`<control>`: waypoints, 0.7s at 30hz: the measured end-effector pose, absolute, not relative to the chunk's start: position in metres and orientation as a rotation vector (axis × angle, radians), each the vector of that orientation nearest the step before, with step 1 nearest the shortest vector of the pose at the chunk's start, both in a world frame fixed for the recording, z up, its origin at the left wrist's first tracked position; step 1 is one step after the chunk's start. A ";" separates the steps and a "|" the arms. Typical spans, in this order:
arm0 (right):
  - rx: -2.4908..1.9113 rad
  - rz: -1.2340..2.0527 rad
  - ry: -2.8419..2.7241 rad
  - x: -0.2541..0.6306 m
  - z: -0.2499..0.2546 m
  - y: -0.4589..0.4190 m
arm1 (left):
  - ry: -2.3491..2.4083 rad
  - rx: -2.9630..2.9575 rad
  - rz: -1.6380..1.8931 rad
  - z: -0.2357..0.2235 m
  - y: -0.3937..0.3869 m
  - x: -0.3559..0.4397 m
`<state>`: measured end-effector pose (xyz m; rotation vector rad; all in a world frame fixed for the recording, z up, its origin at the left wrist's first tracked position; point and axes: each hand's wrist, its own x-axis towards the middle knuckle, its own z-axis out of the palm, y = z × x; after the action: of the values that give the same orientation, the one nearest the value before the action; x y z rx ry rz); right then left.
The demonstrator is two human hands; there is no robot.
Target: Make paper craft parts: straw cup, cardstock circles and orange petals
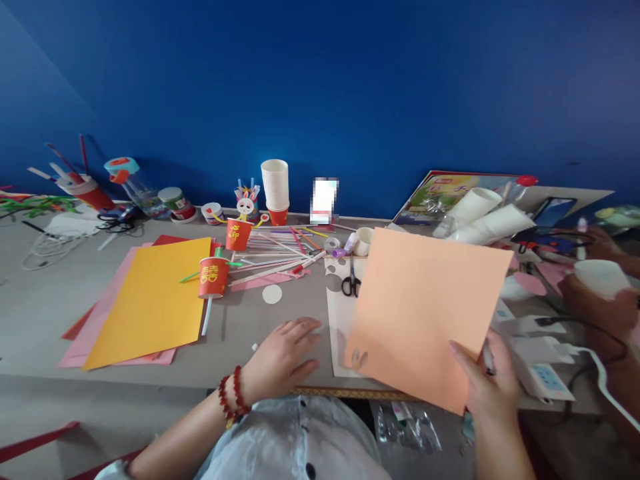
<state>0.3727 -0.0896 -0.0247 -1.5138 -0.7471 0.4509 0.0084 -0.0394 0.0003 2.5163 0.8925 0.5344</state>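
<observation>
A: Where is the peach paper sheet (425,313)?

B: The right hand (487,387) holds it by its lower right corner, lifted and tilted above the desk (45,313). The fingers (463,357) are closed on the sheet's edge, and a thin pen-like thing sits in the same grip, too blurred to name.

A: And the left hand (283,357)?

B: It lies palm down on the desk just left of the sheet, fingers loosely spread and holding nothing. A red bead bracelet (233,397) circles that wrist.

A: What lies under the peach sheet?

B: A white sheet (337,320), partly covered, with black-handled scissors (351,283) resting on its upper part.

A: Further out?

B: To the left, a yellow sheet (153,300) lies on top of pink and red paper. A red paper cup (213,277) stands at its right edge, another red cup (238,234) behind it, and a spread of drinking straws (280,257) beside them. A stack of white cups (275,187) stands by the blue wall. At the far right, another person's hand (595,303) holds a white cup (600,277).
</observation>
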 end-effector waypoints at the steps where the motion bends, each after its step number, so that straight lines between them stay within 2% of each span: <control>1: -1.535 0.459 -0.755 0.380 -0.024 -0.096 | 0.863 2.525 0.501 -0.001 -0.040 0.012; 8: -1.646 0.651 -0.894 0.408 -0.030 -0.125 | 0.730 2.649 0.318 0.000 -0.037 0.025; 14: -1.617 0.803 -1.080 0.394 -0.049 -0.095 | 0.753 2.717 0.249 0.000 -0.032 0.038; 21: -1.658 0.683 -1.361 0.381 -0.058 -0.051 | 0.745 2.845 0.193 -0.019 -0.030 0.044</control>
<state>0.3806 -0.0507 -0.0582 -1.6585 -1.3607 0.6831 0.0439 -0.0296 -0.0191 2.8455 0.7454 0.1935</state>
